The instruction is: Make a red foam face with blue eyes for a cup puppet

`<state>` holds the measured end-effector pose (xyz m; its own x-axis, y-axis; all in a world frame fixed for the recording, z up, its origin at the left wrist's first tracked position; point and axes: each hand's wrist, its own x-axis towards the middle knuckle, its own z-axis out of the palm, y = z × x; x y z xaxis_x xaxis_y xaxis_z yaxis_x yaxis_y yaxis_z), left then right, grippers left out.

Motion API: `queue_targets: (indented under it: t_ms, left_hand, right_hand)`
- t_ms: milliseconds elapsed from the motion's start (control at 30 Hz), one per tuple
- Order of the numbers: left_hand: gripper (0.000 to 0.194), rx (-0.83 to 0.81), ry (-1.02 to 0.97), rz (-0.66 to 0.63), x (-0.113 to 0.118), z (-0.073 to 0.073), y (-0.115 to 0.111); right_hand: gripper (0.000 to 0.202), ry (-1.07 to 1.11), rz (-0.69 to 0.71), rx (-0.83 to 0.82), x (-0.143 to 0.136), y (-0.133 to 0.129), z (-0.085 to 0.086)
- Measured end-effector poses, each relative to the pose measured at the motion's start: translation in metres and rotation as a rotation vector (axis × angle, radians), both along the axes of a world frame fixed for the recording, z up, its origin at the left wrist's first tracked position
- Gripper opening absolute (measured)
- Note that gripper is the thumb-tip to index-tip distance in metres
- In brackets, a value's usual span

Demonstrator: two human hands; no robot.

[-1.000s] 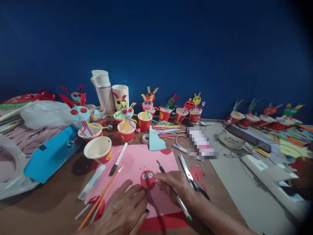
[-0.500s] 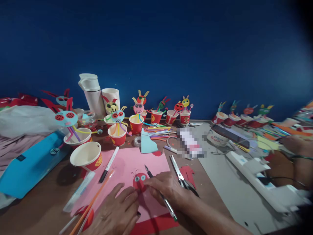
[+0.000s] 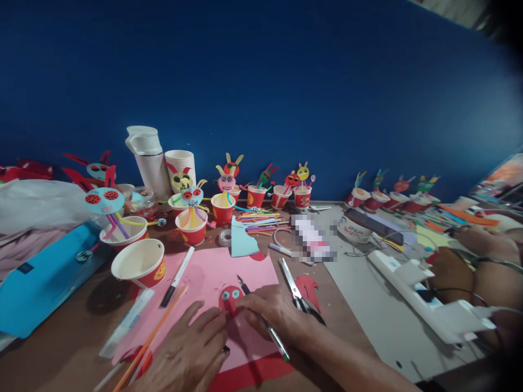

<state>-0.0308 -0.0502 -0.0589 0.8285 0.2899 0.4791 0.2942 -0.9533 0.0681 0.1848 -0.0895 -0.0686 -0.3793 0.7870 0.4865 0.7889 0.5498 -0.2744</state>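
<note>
Pen in right hand and red disc appear shifted left in view.

Overall illumination is dim. The blue wall renders dark, with a lighter zone toward its right side. The pink paper is comparatively bright; a dark shadow strip crosses it between the left hand and the right hand. The empty cup casts a soft shadow leftward onto the brown table. The scissors show slight glare. Pixelation masks an oblong object. A co-worker's hand appears soft. Edge distortion stretches the power strip; black vignetting covers the right edge.
</note>
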Motion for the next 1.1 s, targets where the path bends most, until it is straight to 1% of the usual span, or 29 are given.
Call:
queue_targets:
  t_ms: [167, 333, 433, 567, 633, 667, 700, 767, 833, 933, 1033, 1100]
  left_hand:
    - [0.024, -0.017, -0.07, 0.056, -0.004, 0.0, -0.002]
    - [0.026, -0.065, -0.047, 0.013, -0.001, 0.009, -0.001]
    - [0.025, -0.094, -0.031, 0.005, 0.0, 0.018, 0.001]
    - [0.026, -0.127, 0.028, -0.028, -0.002, 0.038, 0.001]
    - [0.025, -0.16, 0.054, 0.01, -0.005, 0.048, 0.0]
    - [0.026, -0.174, 0.064, 0.036, -0.006, 0.051, -0.001]
    - [0.026, -0.18, 0.067, 0.035, -0.007, 0.052, 0.0]
    - [0.028, -0.177, 0.054, -0.005, -0.009, 0.049, 0.002]
    - [0.029, -0.168, 0.01, -0.033, -0.01, 0.041, 0.006]
    - [0.027, -0.169, -0.053, 0.008, -0.012, 0.029, 0.012]
    - [0.029, -0.211, -0.061, 0.041, -0.014, 0.025, 0.015]
    - [0.026, -0.246, -0.055, 0.059, -0.015, 0.022, 0.016]
  right_hand:
    - [0.018, 0.009, 0.021, -0.03, 0.0, 0.0, 0.0]
    - [0.018, 0.021, 0.02, -0.044, 0.001, 0.0, 0.001]
    - [0.017, 0.045, 0.026, -0.035, 0.001, 0.0, -0.002]
    - [0.018, 0.051, 0.001, -0.023, 0.003, 0.001, -0.006]
    - [0.019, 0.063, -0.016, 0.001, 0.003, 0.001, -0.006]
    - [0.019, 0.069, -0.024, 0.008, 0.002, 0.001, -0.005]
    - [0.019, 0.076, -0.034, 0.016, 0.001, 0.001, -0.003]
    - [0.019, 0.094, -0.06, 0.031, -0.001, 0.0, 0.001]
    - [0.019, 0.116, -0.08, 0.042, -0.004, 0.0, 0.006]
    - [0.02, 0.138, -0.113, 0.01, -0.004, 0.001, 0.01]
    - [0.026, 0.177, -0.115, -0.026, -0.002, 0.002, 0.008]
    - [0.033, 0.209, -0.102, -0.033, 0.0, 0.003, 0.006]
